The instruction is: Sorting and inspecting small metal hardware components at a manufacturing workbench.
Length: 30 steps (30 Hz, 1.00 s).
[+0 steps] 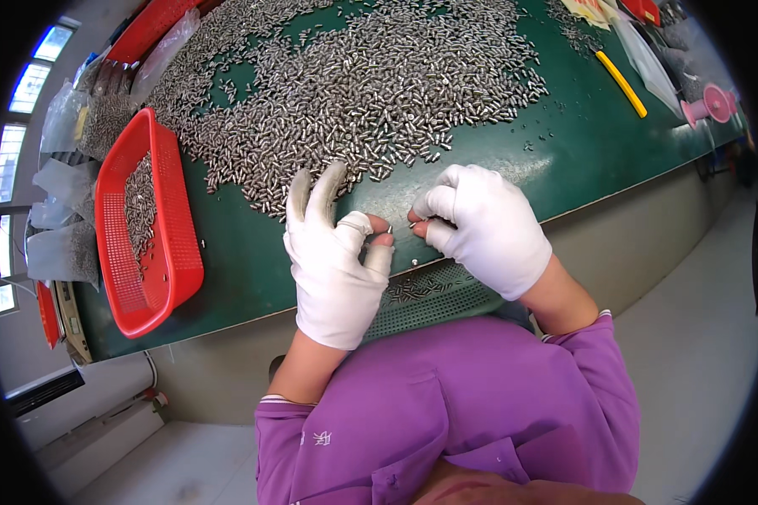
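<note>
Steel, small and bright: the work is in little metal pins, and one of them (390, 228) sits pinched at the left hand's (335, 268) thumb and forefinger tips, standing just clear of the glove. The other fingers of that hand are spread and raised, so the grip is a narrow two-finger pinch and nothing more. Left of that pinch, well apart, a red plastic basket (170, 252) lies on the green table (253, 278) with a thin scatter of the same pins along its floor. Above the pinch, across the table, spreads the great heap of loose pins (354, 84).

Just right of the pinch, almost touching it, the right hand (484, 227) is curled close with its fingertips drawn together; something small and dark shows at them, but whether it grips a pin of its own I cannot tell. Below both hands a green perforated tray (434, 299) lies at the table's near edge with a few pins lying on it.

Such a pin looks stiff, hard and light, smooth enough to roll or slip from cotton gloves. I judge it best taken across its shank between two fingertips, near the middle, with light pressure.
</note>
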Each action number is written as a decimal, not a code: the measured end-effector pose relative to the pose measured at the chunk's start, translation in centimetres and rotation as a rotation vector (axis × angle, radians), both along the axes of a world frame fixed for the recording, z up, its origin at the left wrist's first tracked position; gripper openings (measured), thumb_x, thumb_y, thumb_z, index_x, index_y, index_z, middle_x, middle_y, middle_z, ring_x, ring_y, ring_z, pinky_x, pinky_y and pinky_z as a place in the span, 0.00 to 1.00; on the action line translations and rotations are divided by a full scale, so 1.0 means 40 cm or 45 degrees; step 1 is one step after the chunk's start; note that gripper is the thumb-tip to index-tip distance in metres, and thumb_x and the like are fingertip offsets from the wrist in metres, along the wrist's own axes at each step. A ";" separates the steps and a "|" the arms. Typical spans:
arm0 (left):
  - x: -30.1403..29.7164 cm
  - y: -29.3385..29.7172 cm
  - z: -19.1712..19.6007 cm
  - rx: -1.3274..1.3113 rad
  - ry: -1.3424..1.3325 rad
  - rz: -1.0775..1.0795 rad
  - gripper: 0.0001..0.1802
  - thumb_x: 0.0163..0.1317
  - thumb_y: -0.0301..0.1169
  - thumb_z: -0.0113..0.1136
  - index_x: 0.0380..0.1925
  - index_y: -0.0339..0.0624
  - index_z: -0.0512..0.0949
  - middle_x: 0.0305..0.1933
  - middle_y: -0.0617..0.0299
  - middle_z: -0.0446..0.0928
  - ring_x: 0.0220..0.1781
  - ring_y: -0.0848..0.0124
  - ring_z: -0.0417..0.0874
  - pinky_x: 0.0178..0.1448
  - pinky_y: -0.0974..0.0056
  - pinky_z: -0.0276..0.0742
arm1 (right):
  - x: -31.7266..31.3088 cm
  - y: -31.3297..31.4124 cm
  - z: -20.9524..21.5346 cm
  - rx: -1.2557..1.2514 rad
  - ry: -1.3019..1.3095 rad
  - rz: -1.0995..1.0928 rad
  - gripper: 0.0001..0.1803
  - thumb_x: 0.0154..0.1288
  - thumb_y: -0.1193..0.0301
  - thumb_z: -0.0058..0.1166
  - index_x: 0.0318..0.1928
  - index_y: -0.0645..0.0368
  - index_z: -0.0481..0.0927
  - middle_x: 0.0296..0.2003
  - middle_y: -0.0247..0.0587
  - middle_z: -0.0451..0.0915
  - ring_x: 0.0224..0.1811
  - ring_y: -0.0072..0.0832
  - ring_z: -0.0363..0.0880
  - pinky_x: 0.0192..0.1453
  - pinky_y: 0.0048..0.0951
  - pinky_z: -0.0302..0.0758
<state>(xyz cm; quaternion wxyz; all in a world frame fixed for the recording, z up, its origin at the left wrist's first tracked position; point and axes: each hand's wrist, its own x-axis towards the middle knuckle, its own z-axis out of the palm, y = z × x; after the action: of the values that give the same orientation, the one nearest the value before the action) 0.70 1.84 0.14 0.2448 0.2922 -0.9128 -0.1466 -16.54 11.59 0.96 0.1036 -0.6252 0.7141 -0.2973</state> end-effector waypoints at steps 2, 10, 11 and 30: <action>-0.002 -0.001 -0.004 -0.034 0.006 0.012 0.11 0.49 0.26 0.72 0.32 0.48 0.80 0.71 0.50 0.69 0.74 0.37 0.63 0.69 0.39 0.65 | 0.003 -0.002 -0.002 -0.008 0.015 -0.002 0.05 0.61 0.65 0.64 0.33 0.50 0.84 0.33 0.37 0.80 0.39 0.39 0.81 0.46 0.40 0.79; -0.003 -0.005 -0.010 -0.037 0.046 0.009 0.08 0.50 0.26 0.70 0.30 0.46 0.80 0.71 0.48 0.70 0.74 0.35 0.63 0.67 0.38 0.67 | 0.031 -0.021 -0.021 -0.184 0.035 -0.048 0.05 0.54 0.68 0.69 0.29 0.50 0.85 0.33 0.36 0.81 0.37 0.41 0.79 0.42 0.41 0.77; -0.002 -0.005 -0.010 -0.045 0.040 0.015 0.08 0.49 0.26 0.70 0.29 0.46 0.80 0.71 0.47 0.71 0.74 0.34 0.63 0.67 0.38 0.68 | 0.029 -0.019 -0.020 -0.180 0.040 -0.035 0.04 0.56 0.67 0.66 0.30 0.50 0.84 0.32 0.36 0.80 0.37 0.40 0.80 0.43 0.41 0.78; 0.010 -0.001 -0.011 -0.029 0.073 0.034 0.12 0.48 0.26 0.72 0.32 0.48 0.79 0.73 0.47 0.68 0.74 0.34 0.62 0.68 0.38 0.66 | -0.003 -0.009 -0.005 -0.155 -0.097 0.205 0.05 0.57 0.71 0.63 0.36 0.50 0.86 0.32 0.37 0.80 0.37 0.41 0.81 0.42 0.41 0.79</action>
<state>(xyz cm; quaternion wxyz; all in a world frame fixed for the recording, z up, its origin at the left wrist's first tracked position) 1.11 1.79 -0.32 0.2761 0.2972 -0.9031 -0.1411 -16.65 11.24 0.76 0.1159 -0.6740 0.6377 -0.3544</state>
